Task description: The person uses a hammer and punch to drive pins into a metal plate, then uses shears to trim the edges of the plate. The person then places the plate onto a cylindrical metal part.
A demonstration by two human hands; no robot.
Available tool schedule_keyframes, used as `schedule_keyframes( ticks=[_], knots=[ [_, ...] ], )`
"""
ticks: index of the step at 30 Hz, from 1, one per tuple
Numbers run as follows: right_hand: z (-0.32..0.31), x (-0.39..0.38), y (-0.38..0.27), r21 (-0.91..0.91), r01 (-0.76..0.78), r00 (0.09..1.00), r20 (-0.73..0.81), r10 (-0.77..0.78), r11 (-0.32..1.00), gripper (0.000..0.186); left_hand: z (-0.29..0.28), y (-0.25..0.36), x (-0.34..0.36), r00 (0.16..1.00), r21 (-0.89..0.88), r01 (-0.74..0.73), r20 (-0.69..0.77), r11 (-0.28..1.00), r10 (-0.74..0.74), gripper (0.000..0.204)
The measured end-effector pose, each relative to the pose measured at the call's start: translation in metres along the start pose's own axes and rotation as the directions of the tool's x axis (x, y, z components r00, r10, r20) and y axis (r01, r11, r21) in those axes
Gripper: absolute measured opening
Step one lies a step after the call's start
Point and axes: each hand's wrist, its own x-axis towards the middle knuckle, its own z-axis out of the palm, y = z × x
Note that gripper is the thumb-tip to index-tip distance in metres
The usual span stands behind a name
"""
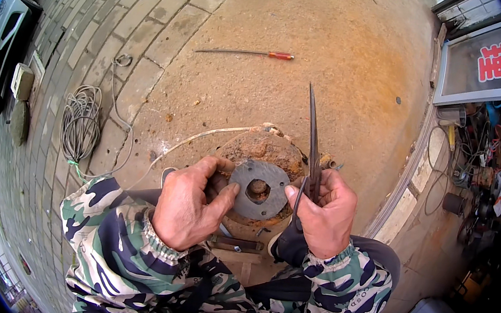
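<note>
My left hand (193, 203) is closed, pinching the left edge of a flat grey gasket (243, 199) between thumb and fingers. The gasket is round, with a large rough opening in its middle and small holes near its rim. My right hand (328, 213) grips dark metal scissors (314, 136), their long narrow blades pointing away from me. My right thumb tip touches the gasket's right edge. Below the gasket lies a rusty round metal piece (264, 147), partly hidden by it. Through the middle opening a rusty knob-like part shows.
Beyond my hands a screwdriver (280, 56) with a red handle lies on the concrete. A pale cable (193, 140) curves beside the rusty piece. At left are a coiled rope (81, 123) and a parked car (1, 51). Tools and clutter (487, 167) crowd the doorway at right.
</note>
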Motion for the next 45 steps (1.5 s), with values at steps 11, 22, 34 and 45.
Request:
schedule_keyframes(
  ticks=[11, 22, 34, 45],
  knots=[
    [0.0008, 0.0015, 0.0013, 0.048, 0.003, 1.000, -0.019, -0.002, 0.999, 0.021, 0.0004, 0.0020, -0.0012, 1.000, 0.001, 0.003, -0.007, 1.000, -0.003, 0.028],
    [0.0016, 0.0032, 0.0012, 0.056, 0.031, 0.999, -0.023, -0.029, 0.998, 0.021, 0.0023, -0.0034, -0.0010, 1.000, -0.011, -0.013, 0.012, 1.000, 0.013, 0.030],
    [0.0034, 0.0046, 0.0020, 0.051, 0.014, 0.999, -0.032, -0.013, 0.999, 0.021, 0.0007, 0.0005, -0.0028, 1.000, -0.008, -0.004, 0.013, 1.000, 0.005, 0.030],
    [0.0036, 0.0052, 0.0036, 0.048, 0.037, 0.999, -0.026, -0.036, 0.998, 0.025, -0.0001, 0.0002, -0.0019, 1.000, 0.009, 0.005, 0.026, 1.000, -0.005, 0.031]
  ],
)
